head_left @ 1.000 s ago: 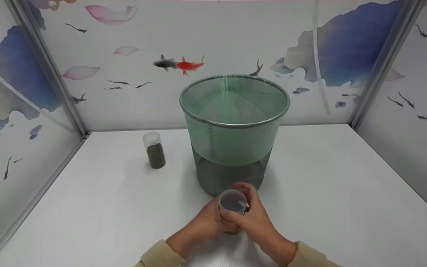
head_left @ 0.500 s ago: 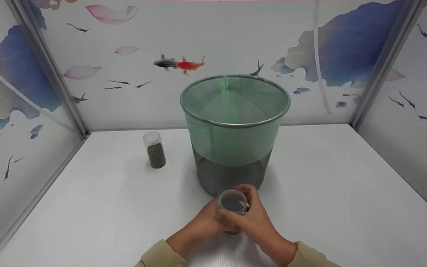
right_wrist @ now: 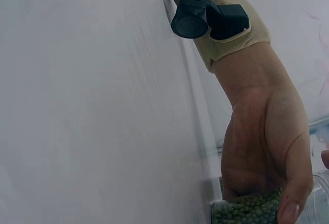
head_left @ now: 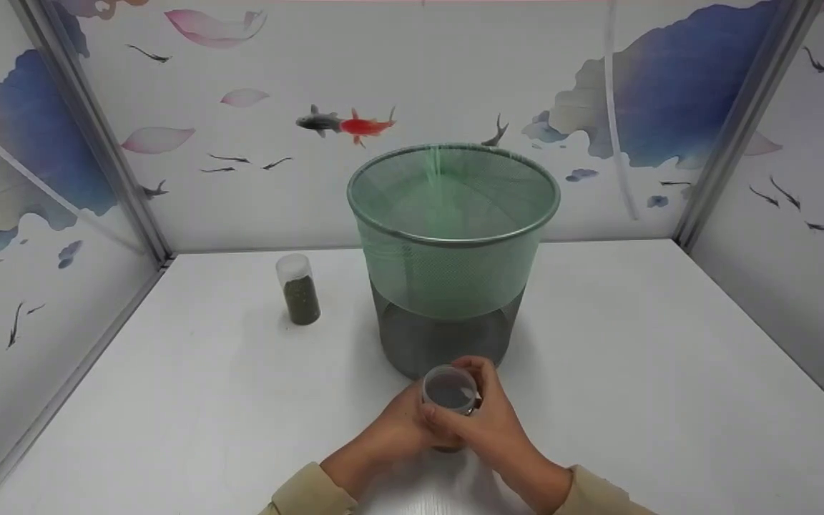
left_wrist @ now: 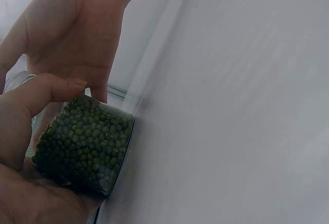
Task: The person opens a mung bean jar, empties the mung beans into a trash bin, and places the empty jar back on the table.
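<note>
A clear jar (head_left: 448,387) partly filled with green mung beans stands upright in front of the bin, held between both hands. My left hand (head_left: 399,423) grips its lower part from the left, its thumb lying across the side. From the right, my right hand (head_left: 498,429) curls around the upper part, thumb in front and fingers behind. The left wrist view shows the jar's beans (left_wrist: 87,144) close up, its base at the white tabletop. In the right wrist view, the left thumb wraps over the jar (right_wrist: 247,211). Whether a lid is on cannot be told.
Directly behind the hands stands a tall mesh waste bin (head_left: 448,343), greenish above and grey below. Another clear jar (head_left: 302,297) with dark green contents stands back left. Patterned panels (head_left: 240,193) enclose the white table (head_left: 634,357) on the back and sides.
The right hand's fingers behind the jar have dropped very slightly. Both hands still hold the jar in the same place, and the bin and other jar have not moved.
</note>
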The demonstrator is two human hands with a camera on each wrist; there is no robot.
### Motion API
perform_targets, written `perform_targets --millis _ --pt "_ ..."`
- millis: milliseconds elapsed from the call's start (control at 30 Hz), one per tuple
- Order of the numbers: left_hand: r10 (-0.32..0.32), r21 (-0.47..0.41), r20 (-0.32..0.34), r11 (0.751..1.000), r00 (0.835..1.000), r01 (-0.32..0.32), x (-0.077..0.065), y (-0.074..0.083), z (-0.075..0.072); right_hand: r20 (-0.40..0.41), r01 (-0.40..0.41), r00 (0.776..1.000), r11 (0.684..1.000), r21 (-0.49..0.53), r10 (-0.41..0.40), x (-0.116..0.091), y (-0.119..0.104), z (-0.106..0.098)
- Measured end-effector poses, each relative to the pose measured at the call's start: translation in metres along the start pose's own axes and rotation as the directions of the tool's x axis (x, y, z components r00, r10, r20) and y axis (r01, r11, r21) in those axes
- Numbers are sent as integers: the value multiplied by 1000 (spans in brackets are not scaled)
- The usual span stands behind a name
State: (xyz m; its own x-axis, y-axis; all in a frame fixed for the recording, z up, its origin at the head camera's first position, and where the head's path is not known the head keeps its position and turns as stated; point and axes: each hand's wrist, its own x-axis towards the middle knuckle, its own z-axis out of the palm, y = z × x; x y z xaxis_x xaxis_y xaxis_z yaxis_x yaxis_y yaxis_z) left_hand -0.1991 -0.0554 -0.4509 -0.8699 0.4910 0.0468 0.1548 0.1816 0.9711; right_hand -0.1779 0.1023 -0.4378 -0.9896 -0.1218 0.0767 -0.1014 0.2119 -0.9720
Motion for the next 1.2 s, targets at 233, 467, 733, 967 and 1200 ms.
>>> perform_targets --millis 233,467,733,967,1200 --pt "8 7 -1 1000 1000 -8 0 -1 0 -5 9 1000 1000 14 -9 -1 0 0" --pt "-2 45 -3 999 1000 2 0 -1 0 18 2 1000 999 44 -3 0 -1 -1" --pt "-12 -2 -3 1000 1000 12 0 0 0 55 -41 998 997 60 37 -1 -2 0" --pt "-24 1 2 1000 1000 24 1 -1 1 45 -27 999 999 33 25 -2 -3 0" --pt "5 47 -5 999 1000 -4 1 -1 0 22 16 1000 999 33 -17 -3 -2 0"
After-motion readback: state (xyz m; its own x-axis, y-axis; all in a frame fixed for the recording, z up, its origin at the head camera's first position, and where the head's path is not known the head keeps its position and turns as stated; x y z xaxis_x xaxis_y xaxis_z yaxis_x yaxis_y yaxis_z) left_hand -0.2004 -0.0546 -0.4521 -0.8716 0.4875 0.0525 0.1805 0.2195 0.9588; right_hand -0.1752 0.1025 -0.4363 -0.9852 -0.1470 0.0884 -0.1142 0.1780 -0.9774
